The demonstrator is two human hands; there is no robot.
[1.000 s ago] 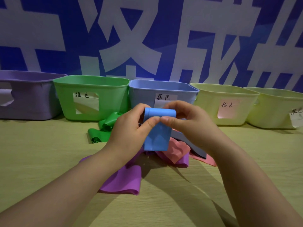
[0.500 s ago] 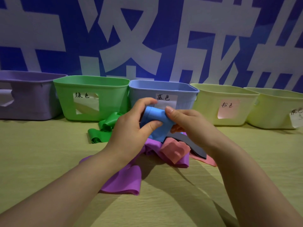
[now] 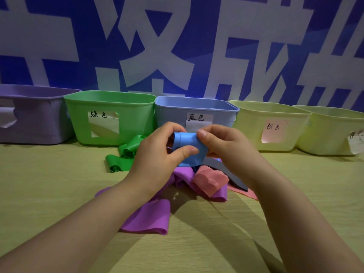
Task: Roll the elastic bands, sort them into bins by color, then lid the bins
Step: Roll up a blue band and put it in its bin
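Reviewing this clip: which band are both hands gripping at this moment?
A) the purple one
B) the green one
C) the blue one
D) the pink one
C: the left hand and the right hand both pinch the rolled blue band in front of the blue bin, while the green band, purple band and pink band lie untouched on the table.

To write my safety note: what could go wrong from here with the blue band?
1. Only the fingers of the left hand and right hand hold the blue rubber elastic band roll in the air; it may spring open.
2. The two pale yellow plastic bins look alike, only their paper labels differ; later bands may be missorted.
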